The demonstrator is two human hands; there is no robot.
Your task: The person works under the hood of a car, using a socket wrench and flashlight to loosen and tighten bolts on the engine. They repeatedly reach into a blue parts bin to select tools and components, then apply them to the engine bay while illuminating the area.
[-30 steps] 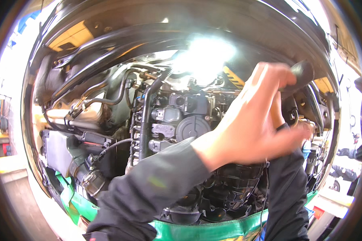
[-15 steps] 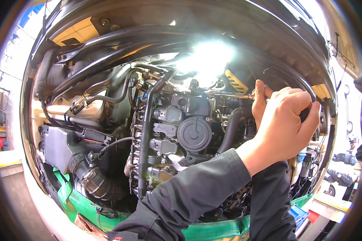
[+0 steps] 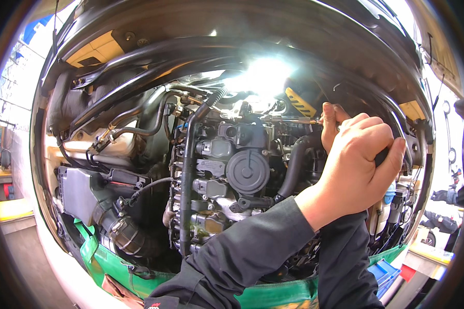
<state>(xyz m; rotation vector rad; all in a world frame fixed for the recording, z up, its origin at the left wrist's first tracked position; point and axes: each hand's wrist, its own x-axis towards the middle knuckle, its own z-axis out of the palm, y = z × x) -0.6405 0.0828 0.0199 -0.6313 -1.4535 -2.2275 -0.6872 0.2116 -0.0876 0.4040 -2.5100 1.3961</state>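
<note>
My left arm reaches across from the lower left. My left hand (image 3: 353,162) is closed in a fist round a dark handle, mostly hidden by the fingers. Beyond it, partly covered, my right hand (image 3: 330,123) has its thumb pointing up beside a long thin metal shaft (image 3: 294,120). This shaft runs left from the fingers toward the back of the engine, close to a lit work lamp (image 3: 268,74). It seems to line up with the handle, but the join is hidden. What the right fingers grip is out of sight. Nearby is a black curved hose (image 3: 294,167).
The engine (image 3: 247,172), with a round black cover, fills the middle. An air filter box (image 3: 82,188) and ribbed duct sit left. A black pipe (image 3: 186,180) stands along the engine. A green fender cover (image 3: 278,296) drapes the front edge. The raised hood (image 3: 216,23) hangs above.
The view has shifted slightly. My left fist has tilted a little and lowered slightly to the left. My right hand stays beside the shaft.
</note>
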